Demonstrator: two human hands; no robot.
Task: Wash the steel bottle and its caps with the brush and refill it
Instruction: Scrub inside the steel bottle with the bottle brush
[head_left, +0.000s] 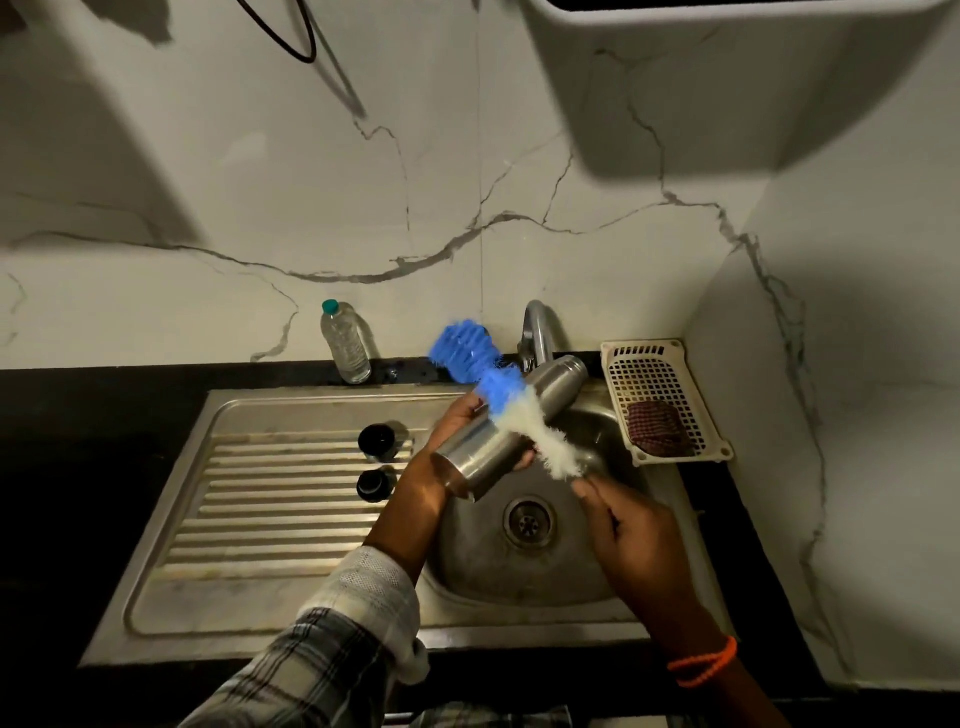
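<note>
Steel bottle (511, 422) tilted over sink (519, 582), left hand (457, 423) wrapped round its lower body. Right hand (631, 525) grips brush (511, 402), blurred, seemingly across the bottle. I judge it rigid, wet-slick; hold mid-body, firmly.

Bottle (511, 421) held tilted over sink (524, 571), brush (511, 402) across it. Two caps (375, 462) on drainboard (270, 499), left. Basket (660, 400) right of tap (540, 330).
</note>
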